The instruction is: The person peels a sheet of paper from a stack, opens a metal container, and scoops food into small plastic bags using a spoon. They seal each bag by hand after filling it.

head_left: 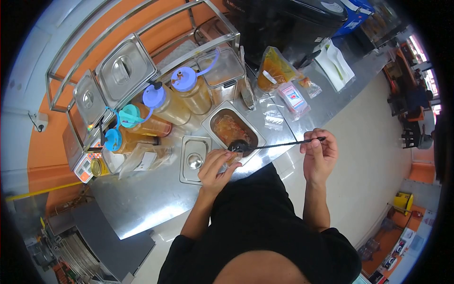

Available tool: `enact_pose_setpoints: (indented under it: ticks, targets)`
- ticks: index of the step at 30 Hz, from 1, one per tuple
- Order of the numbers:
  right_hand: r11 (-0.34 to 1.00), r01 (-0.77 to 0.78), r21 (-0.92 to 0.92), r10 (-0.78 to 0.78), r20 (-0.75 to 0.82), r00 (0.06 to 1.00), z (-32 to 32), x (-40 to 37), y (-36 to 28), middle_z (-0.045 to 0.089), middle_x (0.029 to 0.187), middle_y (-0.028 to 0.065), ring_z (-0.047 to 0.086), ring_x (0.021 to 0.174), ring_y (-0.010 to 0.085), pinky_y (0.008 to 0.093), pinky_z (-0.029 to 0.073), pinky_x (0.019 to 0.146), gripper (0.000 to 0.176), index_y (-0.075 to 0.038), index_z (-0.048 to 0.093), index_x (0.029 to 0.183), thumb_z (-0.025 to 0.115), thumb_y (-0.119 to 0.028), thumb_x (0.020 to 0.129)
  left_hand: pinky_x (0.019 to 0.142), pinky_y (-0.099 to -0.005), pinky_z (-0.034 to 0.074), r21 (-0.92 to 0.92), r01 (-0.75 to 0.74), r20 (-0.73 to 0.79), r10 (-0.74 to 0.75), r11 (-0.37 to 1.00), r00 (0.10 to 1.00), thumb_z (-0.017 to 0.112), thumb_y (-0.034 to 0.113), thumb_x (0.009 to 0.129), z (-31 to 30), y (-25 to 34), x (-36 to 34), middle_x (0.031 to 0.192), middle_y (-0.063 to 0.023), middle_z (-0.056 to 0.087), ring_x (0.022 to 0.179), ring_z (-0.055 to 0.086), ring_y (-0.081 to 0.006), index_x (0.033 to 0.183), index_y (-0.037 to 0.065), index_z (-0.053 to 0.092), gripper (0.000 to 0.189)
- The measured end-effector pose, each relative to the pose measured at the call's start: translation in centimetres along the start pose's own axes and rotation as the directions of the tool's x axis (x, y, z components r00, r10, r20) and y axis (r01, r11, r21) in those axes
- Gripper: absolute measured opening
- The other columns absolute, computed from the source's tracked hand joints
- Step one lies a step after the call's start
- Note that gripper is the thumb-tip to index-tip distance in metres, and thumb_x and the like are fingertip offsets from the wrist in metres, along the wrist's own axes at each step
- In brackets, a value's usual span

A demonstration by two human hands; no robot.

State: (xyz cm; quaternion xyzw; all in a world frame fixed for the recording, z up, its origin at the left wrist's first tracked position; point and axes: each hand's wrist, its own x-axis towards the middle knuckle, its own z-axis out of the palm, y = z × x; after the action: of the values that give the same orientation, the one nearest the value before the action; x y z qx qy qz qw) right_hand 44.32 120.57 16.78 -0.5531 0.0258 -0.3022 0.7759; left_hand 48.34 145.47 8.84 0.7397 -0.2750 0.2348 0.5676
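Note:
My right hand [320, 156] grips the end of a black ladle's thin handle [279, 144]. The ladle's round bowl [239, 146] is tipped at the near edge of a steel food pan [257, 137], which contains a chunky orange-red sauce [229, 128]. Close against the bowl, my left hand [216, 169] pinches a small clear plastic bag [232, 161], mostly hidden by the fingers. Left of the pan lies its steel lid [195, 161], with a round recess in it.
Squeeze bottles with purple [184, 79] and teal caps [129, 116] stand behind. A steel rack [189, 54] holds more lids [124, 71]. To the right are a bag of orange sauce [274, 71], a pink-and-white packet [293, 100] and small clear bags [273, 119].

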Motion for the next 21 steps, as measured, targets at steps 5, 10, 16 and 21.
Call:
enact_pose_setpoints:
  ticks: [5, 10, 16, 21]
  targets:
    - [0.998, 0.063, -0.011, -0.061, 0.109, 0.992, -0.4, 0.1, -0.7, 0.058, 0.099, 0.0108, 0.061, 0.083, 0.0222, 0.0312, 0.052, 0.058, 0.018, 0.0, 0.059, 0.108, 0.067, -0.005, 0.092, 0.077, -0.0392, 0.055, 0.018, 0.016, -0.005, -0.016, 1.0, 1.0, 0.087, 0.001, 0.066, 0.1, 0.0, 0.0, 0.095, -0.018, 0.07, 0.086, 0.068, -0.0313, 0.101, -0.005, 0.066, 0.041]
    - [0.996, 0.088, -0.002, -0.088, 0.03, 0.996, 0.0, 0.1, -0.9, 0.058, 0.1, 0.0116, 0.06, 0.083, 0.022, 0.032, 0.052, 0.06, 0.017, 0.0, 0.059, 0.107, 0.066, -0.003, 0.092, 0.077, -0.0381, 0.055, 0.009, 0.021, -0.031, -0.021, 1.0, 0.999, 0.088, 0.001, 0.066, 0.3, -0.1, 0.1, 0.097, -0.018, 0.07, 0.086, 0.068, -0.0312, 0.102, -0.005, 0.066, 0.043]
    - [0.993, 0.036, -0.115, -0.038, -0.016, 0.999, -0.5, -0.1, 1.6, 0.06, 0.101, 0.0125, 0.061, 0.083, 0.0193, 0.0316, 0.053, 0.064, 0.017, 0.001, 0.059, 0.106, 0.063, 0.004, 0.09, 0.083, -0.0369, 0.054, -0.057, 0.094, -0.107, -0.1, 0.994, 0.989, 0.086, 0.001, 0.069, 0.4, -0.7, -0.8, 0.1, -0.017, 0.07, 0.092, 0.068, -0.0285, 0.106, -0.004, 0.066, 0.043]
    - [0.875, -0.164, -0.455, 0.273, 0.185, 0.944, 0.2, -1.9, 6.0, 0.063, 0.097, 0.0101, 0.061, 0.082, 0.016, 0.03, 0.052, 0.072, 0.016, 0.0, 0.061, 0.1, 0.067, 0.004, 0.086, 0.092, -0.0365, 0.05, -0.198, 0.228, -0.169, -0.263, 0.953, 0.95, 0.084, 0.0, 0.071, 0.6, -0.2, -1.6, 0.108, -0.0157, 0.067, 0.101, 0.065, -0.026, 0.111, -0.003, 0.064, 0.045]
